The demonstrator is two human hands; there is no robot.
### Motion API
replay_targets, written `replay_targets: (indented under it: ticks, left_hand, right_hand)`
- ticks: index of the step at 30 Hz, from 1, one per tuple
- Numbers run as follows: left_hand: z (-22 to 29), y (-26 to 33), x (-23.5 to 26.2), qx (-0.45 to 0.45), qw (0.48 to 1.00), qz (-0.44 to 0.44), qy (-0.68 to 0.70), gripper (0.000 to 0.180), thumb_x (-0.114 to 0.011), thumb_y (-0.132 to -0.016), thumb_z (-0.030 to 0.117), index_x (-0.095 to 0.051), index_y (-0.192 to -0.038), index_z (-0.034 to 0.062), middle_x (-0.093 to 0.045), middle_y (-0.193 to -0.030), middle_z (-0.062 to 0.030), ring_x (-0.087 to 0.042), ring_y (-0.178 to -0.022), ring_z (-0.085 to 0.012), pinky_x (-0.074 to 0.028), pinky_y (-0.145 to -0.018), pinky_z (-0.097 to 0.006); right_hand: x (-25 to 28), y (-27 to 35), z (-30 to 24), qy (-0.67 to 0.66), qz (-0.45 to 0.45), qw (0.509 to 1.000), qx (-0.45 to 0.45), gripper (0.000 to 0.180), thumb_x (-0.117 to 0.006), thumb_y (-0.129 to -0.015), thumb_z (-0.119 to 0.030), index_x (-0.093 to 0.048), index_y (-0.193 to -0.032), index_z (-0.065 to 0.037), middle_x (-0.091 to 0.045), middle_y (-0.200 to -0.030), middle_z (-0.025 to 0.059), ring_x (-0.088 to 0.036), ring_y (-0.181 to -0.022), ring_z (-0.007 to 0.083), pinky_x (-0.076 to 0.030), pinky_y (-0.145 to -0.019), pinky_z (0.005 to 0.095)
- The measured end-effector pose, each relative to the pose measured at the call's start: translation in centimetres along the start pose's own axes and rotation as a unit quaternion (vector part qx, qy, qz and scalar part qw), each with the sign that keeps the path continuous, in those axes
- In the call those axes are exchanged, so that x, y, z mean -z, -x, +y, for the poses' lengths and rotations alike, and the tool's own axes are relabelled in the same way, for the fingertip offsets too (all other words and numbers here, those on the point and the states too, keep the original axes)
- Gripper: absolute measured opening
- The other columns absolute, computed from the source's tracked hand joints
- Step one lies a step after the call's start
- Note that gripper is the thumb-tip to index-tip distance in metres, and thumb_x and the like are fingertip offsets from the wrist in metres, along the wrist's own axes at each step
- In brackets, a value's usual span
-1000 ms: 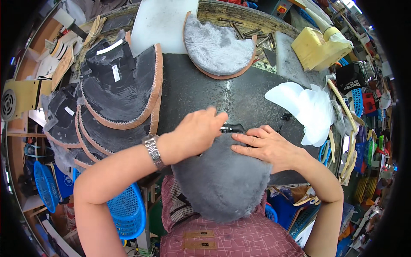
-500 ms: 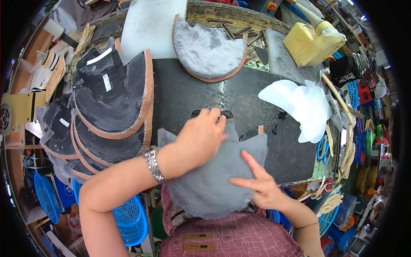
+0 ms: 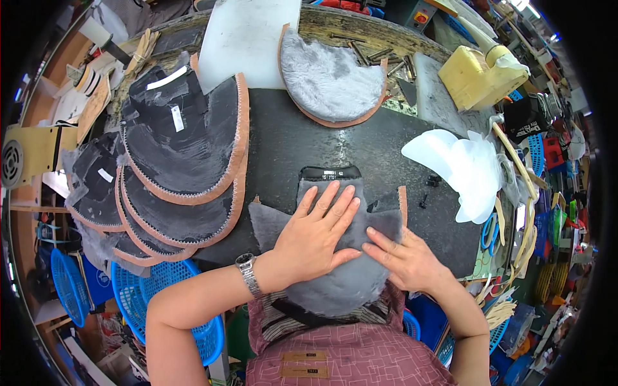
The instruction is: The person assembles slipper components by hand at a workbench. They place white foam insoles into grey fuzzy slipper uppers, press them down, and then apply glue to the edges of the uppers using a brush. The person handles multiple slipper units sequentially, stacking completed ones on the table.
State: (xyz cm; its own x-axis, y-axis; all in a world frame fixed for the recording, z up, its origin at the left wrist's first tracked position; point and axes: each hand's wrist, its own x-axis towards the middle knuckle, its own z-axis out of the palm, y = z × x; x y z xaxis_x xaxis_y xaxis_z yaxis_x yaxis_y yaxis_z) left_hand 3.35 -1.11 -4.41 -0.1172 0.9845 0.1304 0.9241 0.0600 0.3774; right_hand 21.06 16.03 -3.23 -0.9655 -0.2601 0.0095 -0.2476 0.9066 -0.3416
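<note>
A grey furry piece lies over the near edge of the dark work board, partly against my apron. A black strip with pale print shows at its far end. My left hand rests flat on the fur, fingers spread and pointing away from me. My right hand lies on the piece's right side, its fingers stretched out and touching the fur near a pointed flap. A tan strip stands at that flap's edge. Both palms hide part of the piece.
Several dark curved pieces with tan stitched rims overlap at the left. A grey fur piece with a tan rim lies at the back. White translucent sheets, blue-handled scissors and a yellowish container are at the right.
My left hand has moved from the black strip at the far end down onto the fur and opened flat. My right hand has shifted up toward the right flap.
</note>
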Motion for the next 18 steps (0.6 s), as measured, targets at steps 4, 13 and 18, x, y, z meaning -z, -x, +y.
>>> replay_targets:
  ticks: [4,13,18]
  left_hand:
    - [-0.2,-0.1,-0.5,-0.015,1.000,0.010,-0.003,0.073,-0.056,-0.079,0.054,-0.043,-0.131,0.0048,-0.032,-0.141,-0.0199,-0.025,-0.132,-0.0388,-0.020,-0.104,-0.055]
    - [-2.0,0.2,1.4,-0.011,0.978,0.198,0.058,0.051,-0.066,-0.074,0.016,-0.050,-0.122,0.0070,-0.040,-0.133,-0.0191,-0.035,-0.127,-0.0360,-0.027,-0.104,-0.051]
    - [-15.9,0.0,13.6,0.317,0.852,0.400,-0.116,0.059,-0.062,-0.081,0.027,-0.042,-0.125,-0.0063,-0.048,-0.124,-0.0261,-0.048,-0.115,-0.0328,-0.038,-0.096,-0.037]
  right_hand:
    - [0.5,0.6,1.9,0.045,-0.053,0.997,-0.044,0.074,-0.068,-0.065,-0.037,-0.045,-0.131,-0.011,-0.032,-0.143,0.0140,-0.032,-0.128,0.0385,-0.025,-0.104,0.0525]
    - [-2.3,-1.4,-4.5,0.098,0.039,0.986,0.128,0.045,-0.065,-0.072,-0.024,-0.057,-0.116,-0.018,-0.054,-0.121,0.0075,-0.049,-0.115,0.0278,-0.040,-0.094,0.0473]
    - [5.3,-5.1,-1.7,0.174,0.347,0.910,0.147,0.030,-0.070,-0.070,-0.016,-0.067,-0.099,-0.018,-0.063,-0.107,0.0081,-0.060,-0.101,0.0284,-0.049,-0.086,0.0411]
